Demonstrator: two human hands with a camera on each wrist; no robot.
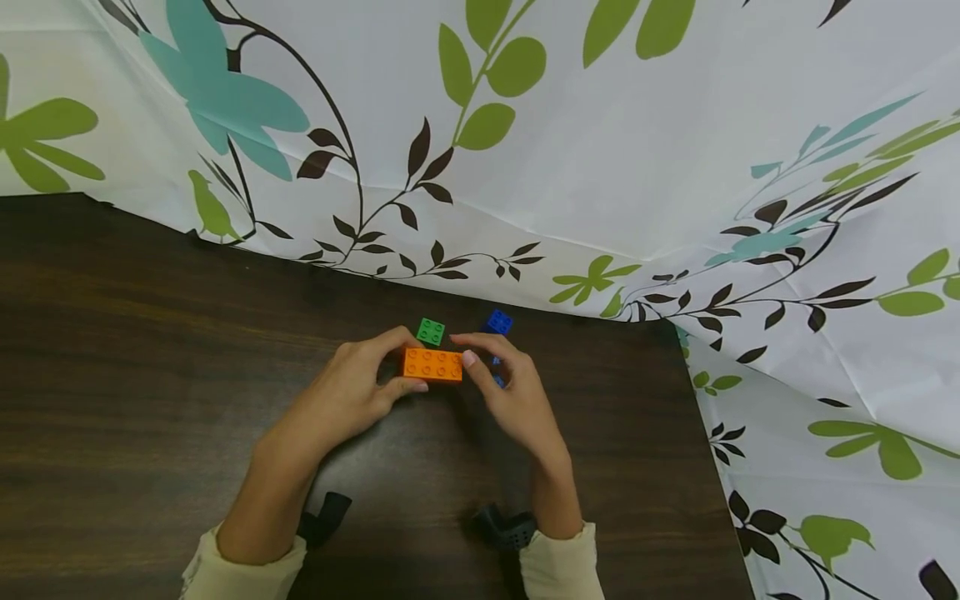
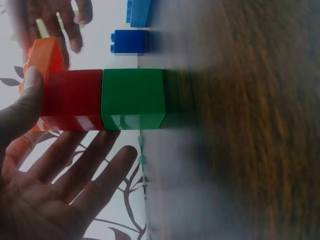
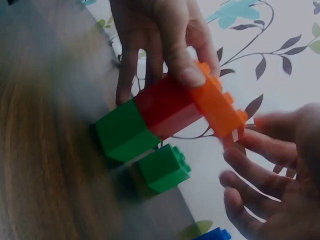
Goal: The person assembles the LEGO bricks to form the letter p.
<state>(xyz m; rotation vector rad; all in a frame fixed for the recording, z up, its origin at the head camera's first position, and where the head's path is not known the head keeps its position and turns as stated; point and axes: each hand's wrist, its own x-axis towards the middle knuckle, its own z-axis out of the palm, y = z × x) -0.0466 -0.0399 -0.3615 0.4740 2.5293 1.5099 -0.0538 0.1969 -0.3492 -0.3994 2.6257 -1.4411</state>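
Observation:
A stack of toy building bricks stands on the dark table: green brick (image 2: pixel 132 98) at the bottom, red brick (image 2: pixel 75 97) in the middle, long orange brick (image 1: pixel 432 365) on top. The orange one juts out past the red towards the right. My left hand (image 1: pixel 360 379) pinches the stack near the orange and red bricks, thumb on one side and fingers on the other. Fingers loosely bent, my right hand (image 1: pixel 517 392) is beside the orange brick's right end; whether it touches cannot be told. Behind the stack lies a separate green brick (image 1: pixel 431 331).
A blue brick (image 1: pixel 498 322) lies beyond my right hand, and another blue piece (image 1: pixel 498 381) is partly hidden by that hand. A white patterned cloth (image 1: pixel 570 183) hangs along the table's back and right edges.

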